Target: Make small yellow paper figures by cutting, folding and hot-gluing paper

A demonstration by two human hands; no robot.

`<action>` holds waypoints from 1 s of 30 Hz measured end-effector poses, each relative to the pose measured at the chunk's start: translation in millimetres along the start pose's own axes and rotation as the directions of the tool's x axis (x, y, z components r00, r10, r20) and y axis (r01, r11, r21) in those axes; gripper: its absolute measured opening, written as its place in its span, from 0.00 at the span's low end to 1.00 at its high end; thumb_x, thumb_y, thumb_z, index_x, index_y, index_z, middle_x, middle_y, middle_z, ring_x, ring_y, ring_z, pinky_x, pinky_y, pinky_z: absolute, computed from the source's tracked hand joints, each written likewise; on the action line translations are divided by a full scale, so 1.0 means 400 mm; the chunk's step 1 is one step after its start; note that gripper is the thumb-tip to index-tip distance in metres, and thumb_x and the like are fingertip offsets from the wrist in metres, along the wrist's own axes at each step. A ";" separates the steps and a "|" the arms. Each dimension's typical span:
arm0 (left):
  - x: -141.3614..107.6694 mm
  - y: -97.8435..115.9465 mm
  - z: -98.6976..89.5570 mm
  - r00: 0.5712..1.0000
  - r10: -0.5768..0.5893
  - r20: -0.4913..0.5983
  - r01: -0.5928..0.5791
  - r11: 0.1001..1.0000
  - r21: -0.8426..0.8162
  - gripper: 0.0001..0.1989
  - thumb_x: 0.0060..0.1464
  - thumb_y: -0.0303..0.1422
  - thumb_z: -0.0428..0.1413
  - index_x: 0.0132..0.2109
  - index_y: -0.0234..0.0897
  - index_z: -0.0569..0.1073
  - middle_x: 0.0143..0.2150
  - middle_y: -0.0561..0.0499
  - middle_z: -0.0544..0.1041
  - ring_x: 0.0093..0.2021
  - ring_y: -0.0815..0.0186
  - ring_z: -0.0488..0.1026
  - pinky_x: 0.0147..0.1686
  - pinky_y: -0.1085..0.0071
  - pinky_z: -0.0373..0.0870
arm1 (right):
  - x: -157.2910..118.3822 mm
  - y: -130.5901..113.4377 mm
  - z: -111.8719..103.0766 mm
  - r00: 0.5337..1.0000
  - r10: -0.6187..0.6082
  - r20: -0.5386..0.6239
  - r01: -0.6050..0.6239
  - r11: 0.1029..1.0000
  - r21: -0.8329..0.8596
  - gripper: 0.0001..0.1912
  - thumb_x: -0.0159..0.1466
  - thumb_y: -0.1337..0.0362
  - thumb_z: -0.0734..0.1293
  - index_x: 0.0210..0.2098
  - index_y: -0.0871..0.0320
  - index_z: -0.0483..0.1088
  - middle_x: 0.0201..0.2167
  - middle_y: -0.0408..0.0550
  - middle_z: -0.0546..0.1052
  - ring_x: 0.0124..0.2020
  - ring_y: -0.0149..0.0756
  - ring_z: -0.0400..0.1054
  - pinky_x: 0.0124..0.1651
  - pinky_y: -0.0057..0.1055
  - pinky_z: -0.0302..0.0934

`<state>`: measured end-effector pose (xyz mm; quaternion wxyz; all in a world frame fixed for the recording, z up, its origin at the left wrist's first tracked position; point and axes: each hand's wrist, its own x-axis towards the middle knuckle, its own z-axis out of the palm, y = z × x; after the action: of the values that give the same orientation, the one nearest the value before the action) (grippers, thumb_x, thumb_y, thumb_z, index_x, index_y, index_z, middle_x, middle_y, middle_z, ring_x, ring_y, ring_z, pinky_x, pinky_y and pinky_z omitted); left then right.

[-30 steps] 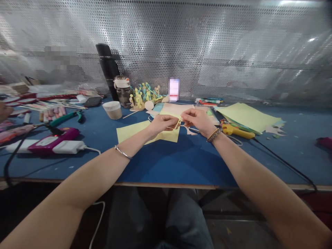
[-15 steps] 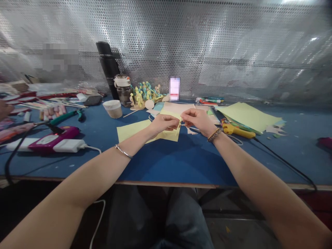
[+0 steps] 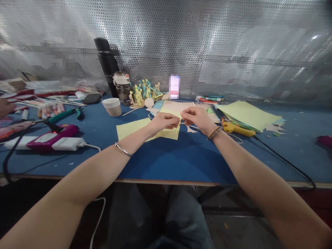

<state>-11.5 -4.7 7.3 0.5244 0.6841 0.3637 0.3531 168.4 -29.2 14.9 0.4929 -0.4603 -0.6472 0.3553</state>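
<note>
My left hand and my right hand meet above the table, fingertips together around a narrow pale yellow paper strip. Its upper part is hidden by my fingers. Under my left hand lies a pale yellow paper sheet, partly covered by my wrist. A pale pink sheet lies beyond my hands. Small pale paper cutouts lie just below my right hand.
On the blue worktable stand a yellow glue gun, a stack of pale green paper, a paper cup, a glass jar and green-handled pliers. A perforated metal wall rises behind.
The whole scene sits slightly higher in view as my head tilted. My hands stay together on the strip, with no clear change in grip.
</note>
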 end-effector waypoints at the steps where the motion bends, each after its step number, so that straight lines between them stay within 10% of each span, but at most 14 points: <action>1: 0.000 0.001 0.000 1.000 -0.004 -0.004 0.004 1.000 0.000 0.08 0.45 0.35 0.59 0.33 0.36 0.77 0.32 0.48 0.77 0.34 0.69 0.73 0.41 0.66 0.69 | 0.000 0.000 -0.001 1.000 0.002 -0.001 -0.002 1.000 0.003 0.10 0.54 0.58 0.70 0.28 0.59 0.70 0.24 0.43 0.73 0.22 0.27 0.67 0.26 0.26 0.63; 17: -0.006 0.002 -0.004 0.997 0.012 0.071 -0.010 1.000 -0.030 0.13 0.44 0.41 0.62 0.34 0.37 0.77 0.34 0.47 0.77 0.35 0.68 0.71 0.41 0.66 0.67 | 0.001 -0.007 -0.015 0.998 0.001 -0.058 0.003 0.998 0.060 0.13 0.57 0.55 0.67 0.31 0.60 0.70 0.25 0.44 0.72 0.21 0.26 0.66 0.25 0.26 0.63; 30: 0.004 -0.004 -0.018 0.999 -0.015 0.036 0.021 0.983 -0.183 0.11 0.47 0.39 0.61 0.36 0.37 0.77 0.35 0.47 0.77 0.36 0.67 0.73 0.43 0.66 0.67 | 0.000 0.018 -0.006 0.982 0.107 0.157 -0.097 0.993 -0.066 0.11 0.58 0.56 0.67 0.31 0.60 0.70 0.25 0.46 0.73 0.22 0.26 0.67 0.25 0.24 0.64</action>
<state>-17.0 0.1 7.5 0.5944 0.6357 0.3267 0.3685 172.5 -26.9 9.1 0.4070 -0.4769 -0.6703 0.3969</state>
